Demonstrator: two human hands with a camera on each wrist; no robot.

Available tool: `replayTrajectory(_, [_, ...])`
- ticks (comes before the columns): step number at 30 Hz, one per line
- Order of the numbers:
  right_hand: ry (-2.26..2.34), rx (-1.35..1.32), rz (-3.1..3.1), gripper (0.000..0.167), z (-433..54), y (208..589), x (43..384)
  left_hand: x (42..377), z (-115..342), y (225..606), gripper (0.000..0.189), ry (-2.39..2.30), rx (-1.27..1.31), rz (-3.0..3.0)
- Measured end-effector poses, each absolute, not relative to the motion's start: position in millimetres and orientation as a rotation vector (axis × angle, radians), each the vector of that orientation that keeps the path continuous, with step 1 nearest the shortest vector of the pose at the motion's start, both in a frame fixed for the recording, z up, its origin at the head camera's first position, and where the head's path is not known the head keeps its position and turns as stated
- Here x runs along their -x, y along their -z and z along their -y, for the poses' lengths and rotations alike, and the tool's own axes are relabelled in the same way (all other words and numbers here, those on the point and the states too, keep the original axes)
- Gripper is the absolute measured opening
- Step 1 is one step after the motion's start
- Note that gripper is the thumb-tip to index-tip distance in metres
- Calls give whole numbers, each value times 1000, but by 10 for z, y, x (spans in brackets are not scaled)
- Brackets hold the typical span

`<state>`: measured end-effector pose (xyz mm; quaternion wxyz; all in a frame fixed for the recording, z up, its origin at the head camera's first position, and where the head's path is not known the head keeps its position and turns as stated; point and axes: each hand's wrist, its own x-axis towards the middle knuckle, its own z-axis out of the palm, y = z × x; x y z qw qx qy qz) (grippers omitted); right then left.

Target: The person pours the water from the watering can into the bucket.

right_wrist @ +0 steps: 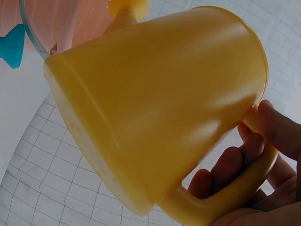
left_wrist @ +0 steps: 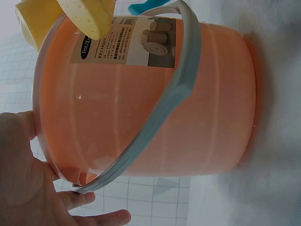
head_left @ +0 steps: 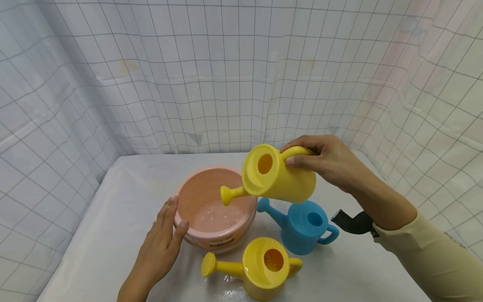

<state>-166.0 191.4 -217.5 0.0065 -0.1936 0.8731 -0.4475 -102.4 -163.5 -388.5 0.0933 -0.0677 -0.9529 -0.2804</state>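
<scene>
A pink bucket (head_left: 220,237) with a grey handle (left_wrist: 176,94) stands on the white surface. My left hand (head_left: 160,241) rests against its rim at the left, fingers extended; the left wrist view shows the thumb touching the rim. With my right hand (head_left: 328,163) I grip the handle of a yellow watering can (head_left: 281,178), fingers curled round it in the right wrist view. This can is tilted, its spout (head_left: 230,194) pointing down over the bucket. Clear wet sheen shows on the bucket's floor.
Just right of the bucket stands a blue watering can (head_left: 303,228), upright. A second yellow watering can (head_left: 262,268) stands in front with liquid inside, wet spots beneath its spout. White grid-patterned sheeting (head_left: 234,75) encloses the back and sides.
</scene>
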Motion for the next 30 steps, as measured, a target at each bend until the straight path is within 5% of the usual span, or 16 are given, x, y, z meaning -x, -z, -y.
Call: replayTrajectory(30, [1360,658,-2723,24,-1900,2157,1674,1024,1637,3885,63,846,200,2826])
